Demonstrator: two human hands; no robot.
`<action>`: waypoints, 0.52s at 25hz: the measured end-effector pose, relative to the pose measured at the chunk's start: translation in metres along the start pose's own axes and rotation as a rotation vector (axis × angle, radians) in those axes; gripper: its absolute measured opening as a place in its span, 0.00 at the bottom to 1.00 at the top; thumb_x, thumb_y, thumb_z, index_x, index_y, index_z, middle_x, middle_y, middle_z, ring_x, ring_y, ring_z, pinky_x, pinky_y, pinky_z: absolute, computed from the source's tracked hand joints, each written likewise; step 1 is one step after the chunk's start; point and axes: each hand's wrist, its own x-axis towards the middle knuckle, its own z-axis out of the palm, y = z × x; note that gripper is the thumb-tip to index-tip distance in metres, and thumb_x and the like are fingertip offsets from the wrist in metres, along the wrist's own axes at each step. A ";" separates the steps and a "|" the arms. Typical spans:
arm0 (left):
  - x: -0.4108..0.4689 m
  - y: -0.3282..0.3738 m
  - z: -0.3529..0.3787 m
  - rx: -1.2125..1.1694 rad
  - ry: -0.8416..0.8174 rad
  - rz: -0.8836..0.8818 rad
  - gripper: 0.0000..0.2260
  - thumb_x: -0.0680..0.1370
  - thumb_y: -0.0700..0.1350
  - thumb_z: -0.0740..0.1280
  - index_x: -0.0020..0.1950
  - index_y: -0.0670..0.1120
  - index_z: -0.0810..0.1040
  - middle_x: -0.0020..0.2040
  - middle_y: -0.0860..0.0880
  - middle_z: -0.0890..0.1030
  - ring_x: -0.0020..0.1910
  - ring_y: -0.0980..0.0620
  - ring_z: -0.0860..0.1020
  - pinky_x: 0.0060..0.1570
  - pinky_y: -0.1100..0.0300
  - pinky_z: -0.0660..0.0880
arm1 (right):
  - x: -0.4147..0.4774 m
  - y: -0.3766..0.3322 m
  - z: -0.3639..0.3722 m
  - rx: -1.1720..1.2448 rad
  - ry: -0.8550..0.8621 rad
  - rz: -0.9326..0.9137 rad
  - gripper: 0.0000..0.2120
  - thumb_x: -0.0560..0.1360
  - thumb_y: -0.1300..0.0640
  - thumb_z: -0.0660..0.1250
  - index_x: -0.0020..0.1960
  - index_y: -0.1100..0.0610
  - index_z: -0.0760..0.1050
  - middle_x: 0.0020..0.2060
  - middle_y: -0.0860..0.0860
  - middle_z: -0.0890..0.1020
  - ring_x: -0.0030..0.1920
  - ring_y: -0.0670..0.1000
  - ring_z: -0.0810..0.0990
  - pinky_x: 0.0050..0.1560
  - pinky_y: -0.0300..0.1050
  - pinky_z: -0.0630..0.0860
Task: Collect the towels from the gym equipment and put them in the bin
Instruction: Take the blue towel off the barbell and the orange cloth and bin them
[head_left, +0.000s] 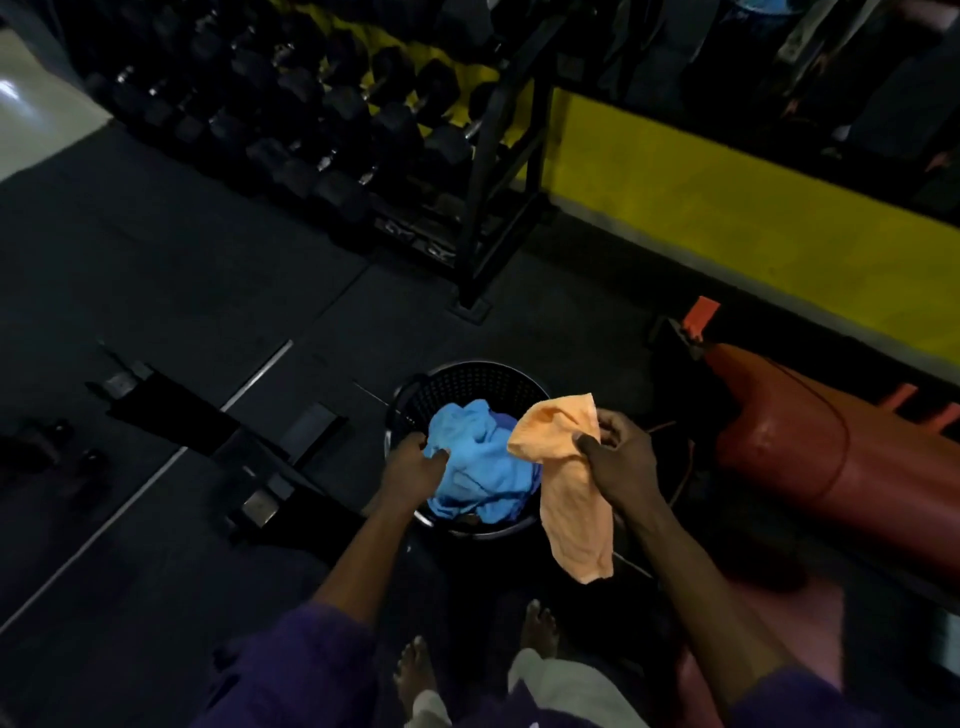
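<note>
Gripping: right hand (618, 457) the orange towel (569, 493) beside the bin (483, 384) rim, left hand (413, 465) the blue towel (480, 467) inside.

1. The blue towel (480, 467) hides the bottom of the bin (483, 382).
2. The orange towel (569, 483) covers the bin's right rim.
3. The left hand (415, 465) has its fingertips buried in the blue towel.
4. The red bench (831, 452) is cut off by the right edge.
5. The dumbbell rack (322, 119) is too dark to show any markings.
</note>
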 end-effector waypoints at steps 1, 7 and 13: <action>-0.003 -0.009 0.000 -0.106 0.025 -0.025 0.17 0.79 0.44 0.70 0.64 0.37 0.77 0.59 0.40 0.83 0.59 0.42 0.81 0.60 0.51 0.77 | 0.002 -0.002 0.005 0.005 -0.017 -0.004 0.15 0.75 0.64 0.71 0.62 0.63 0.78 0.54 0.54 0.83 0.50 0.47 0.81 0.49 0.36 0.77; -0.005 -0.041 -0.034 -0.447 0.235 -0.029 0.03 0.80 0.43 0.70 0.49 0.50 0.81 0.46 0.46 0.85 0.46 0.50 0.81 0.51 0.56 0.79 | 0.025 -0.030 0.054 0.067 -0.090 -0.033 0.14 0.73 0.62 0.72 0.58 0.58 0.78 0.51 0.53 0.85 0.52 0.52 0.83 0.52 0.44 0.81; 0.011 -0.057 -0.055 -0.479 0.247 -0.003 0.02 0.78 0.48 0.69 0.49 0.53 0.78 0.46 0.44 0.84 0.45 0.47 0.81 0.56 0.43 0.79 | 0.032 -0.019 0.107 -0.001 -0.072 -0.088 0.18 0.71 0.57 0.75 0.54 0.51 0.69 0.45 0.48 0.81 0.43 0.44 0.81 0.43 0.41 0.76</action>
